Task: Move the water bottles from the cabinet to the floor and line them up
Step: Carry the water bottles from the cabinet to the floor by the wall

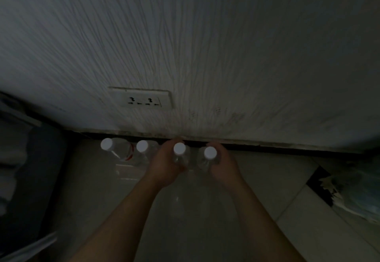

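Note:
Several clear water bottles with white caps stand in a row on the tiled floor along the foot of the wall. The leftmost bottle carries a red label, and a second bottle stands to its right. My left hand grips the third bottle round its body. My right hand grips the fourth bottle in the same way. Both held bottles are upright and close side by side. The light is dim.
A textured white wall with a double socket plate rises behind the row, with a dark skirting strip at its foot. A dark piece of furniture stands at the left. A dark patch and crumpled material lie at the right.

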